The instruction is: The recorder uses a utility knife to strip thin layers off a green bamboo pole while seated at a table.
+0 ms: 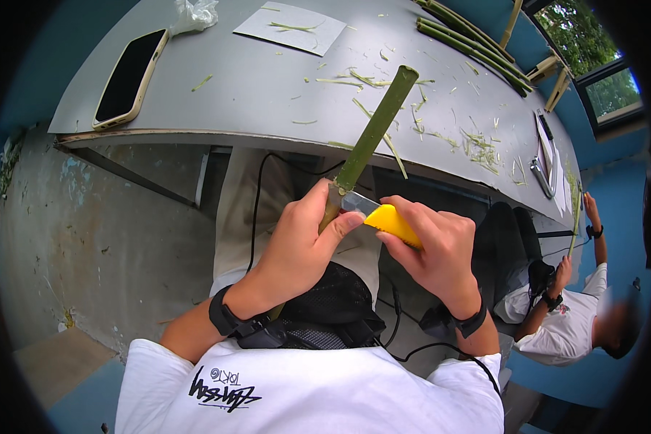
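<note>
A green bamboo stalk [375, 132] slants up and away from my lap, its far end above the table edge. My left hand [307, 230] is closed round its lower part, with the thumb lying by the blade. In my right hand [435, 242] is a utility knife with a yellow handle [393, 226]. Its metal blade [359, 204] lies against the stalk at a joint, just above my left thumb. The stalk's lower end is mostly hidden behind my left hand and wrist.
On the grey table [253, 90] lie green shavings [477, 148], a phone [129, 81], a white sheet [291, 27], a crumpled plastic bag [194, 14] and several bamboo stalks [474, 50]. Another person [568, 307] works at the right, holding a green strip. Black cables [257, 210] hang near my legs.
</note>
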A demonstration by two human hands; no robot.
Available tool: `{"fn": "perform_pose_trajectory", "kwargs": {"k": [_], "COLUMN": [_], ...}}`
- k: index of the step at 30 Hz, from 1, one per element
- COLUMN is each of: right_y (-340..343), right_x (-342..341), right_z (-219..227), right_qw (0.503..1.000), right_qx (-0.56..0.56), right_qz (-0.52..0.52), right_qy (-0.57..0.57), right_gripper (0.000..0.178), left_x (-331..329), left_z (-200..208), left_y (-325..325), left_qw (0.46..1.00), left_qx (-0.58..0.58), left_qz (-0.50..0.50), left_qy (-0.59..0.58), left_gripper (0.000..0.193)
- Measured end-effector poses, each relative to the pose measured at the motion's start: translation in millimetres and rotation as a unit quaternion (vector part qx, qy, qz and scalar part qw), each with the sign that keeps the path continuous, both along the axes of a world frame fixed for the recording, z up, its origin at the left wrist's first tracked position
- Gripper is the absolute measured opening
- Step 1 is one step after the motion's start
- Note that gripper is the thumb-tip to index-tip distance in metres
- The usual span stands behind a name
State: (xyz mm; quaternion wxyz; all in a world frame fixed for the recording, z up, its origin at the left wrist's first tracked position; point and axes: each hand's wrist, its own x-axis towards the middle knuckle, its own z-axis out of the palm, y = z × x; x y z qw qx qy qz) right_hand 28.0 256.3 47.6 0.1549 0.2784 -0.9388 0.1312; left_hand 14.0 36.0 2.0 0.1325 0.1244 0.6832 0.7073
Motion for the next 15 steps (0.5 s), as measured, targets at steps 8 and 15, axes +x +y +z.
{"fn": "perform_pose_trajectory", "kwargs": {"k": [8, 15], "right_y": [0.5, 6.1], "right_x": [-1.0, -6.1], "right_z": [-10.6, 0.0], "right_qw": [0.998, 0.996], "right_qx": [0.006, 0.053], "right_qz": [-0.002, 0.014], "right_qy": [0.056, 0.075], "right_gripper": [0.044, 0.045], "left_x": [-1.8, -3.7], "left_z": [-7.0, -10.6], "left_y": [2.9, 5.9], "left_qw": [0.999, 0.999], "left_qx": [-0.014, -0.008], "left_qz": [0.019, 0.022], "left_qy": [0.044, 0.036], "left_gripper": [0.024, 0.026]}}
